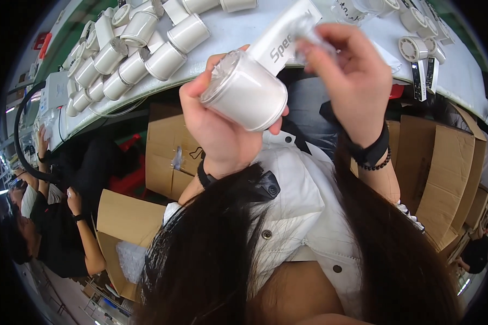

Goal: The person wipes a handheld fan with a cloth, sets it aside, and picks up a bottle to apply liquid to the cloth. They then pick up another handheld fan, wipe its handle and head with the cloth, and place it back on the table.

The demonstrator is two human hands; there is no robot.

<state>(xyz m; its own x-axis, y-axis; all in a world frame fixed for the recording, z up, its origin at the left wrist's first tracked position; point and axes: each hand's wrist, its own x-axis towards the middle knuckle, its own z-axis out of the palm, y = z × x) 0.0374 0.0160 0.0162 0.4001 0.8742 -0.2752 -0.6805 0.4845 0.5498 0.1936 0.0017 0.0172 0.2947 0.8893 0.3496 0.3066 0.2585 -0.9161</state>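
Observation:
My left hand [222, 122] is wrapped round a glossy white cylinder [249, 95], tilted, with crumpled clear film around its upper left end. Behind the cylinder, a flat white bar [279, 46] with dark print extends up and to the right; whether it is joined to the cylinder I cannot tell. To the right of the bar, my right hand [358, 76] is raised with thumb and fingers pinched on crumpled clear plastic film [305, 32]. Motion smears the fingertips and the film there.
Several similar white cylinders [165, 59] are heaped on the white table [211, 57] at the left. More white cylinders [413, 49] stand at the far right, two with dark strips. Cardboard boxes [165, 154] flank me below the table edge. Another person [65, 233] sits at the left.

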